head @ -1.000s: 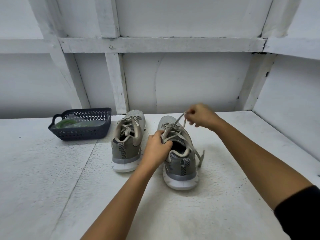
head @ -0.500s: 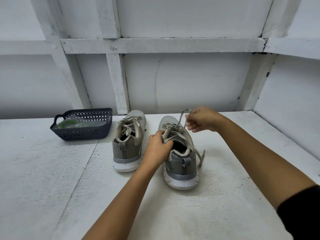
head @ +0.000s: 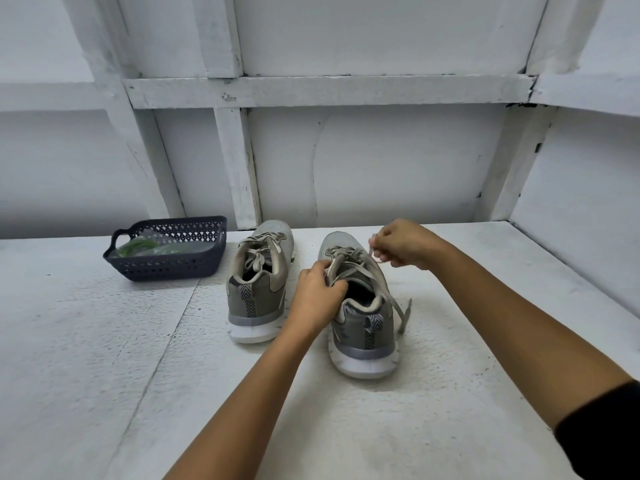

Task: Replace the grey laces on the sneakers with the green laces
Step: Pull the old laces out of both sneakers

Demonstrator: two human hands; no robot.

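- Grey lace (head: 378, 286) on the right sneaker (head: 363, 327) is looking soft, light and limp, best taken at its stiffer tip; the right grip (head: 405, 242) is pinching that end.
- Left grip (head: 318, 296) is clutching the sneaker's tongue, steadying it on the surface (head: 104, 341).
- Green laces (head: 136, 247) are lying bagged in the basket (head: 166, 270).
- No readable writing is showing.

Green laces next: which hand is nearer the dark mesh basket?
Left. The left hand grips the right grey sneaker, right of the dark mesh basket; the right hand pinches its grey lace farther right.
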